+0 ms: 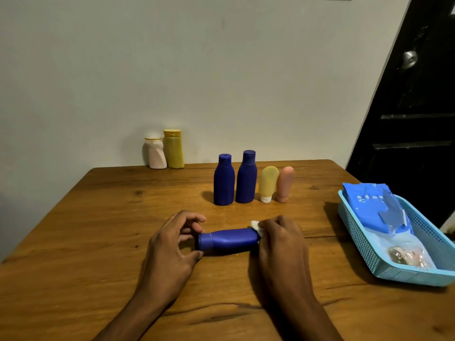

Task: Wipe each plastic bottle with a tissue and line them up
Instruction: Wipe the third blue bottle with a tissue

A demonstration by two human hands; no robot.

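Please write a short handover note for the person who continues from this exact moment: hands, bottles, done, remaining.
Left hand grips the cap end of the lying blue bottle. Right hand pinches the tissue against its base.
Lined up near the middle: two blue bottles, yellow tube, pink tube.
Likely left: white bottle and yellow bottle, apart at the wall.
Tissue pack lies in the blue basket.

Dim, warm light; soft shadows, perhaps slight edge distortion
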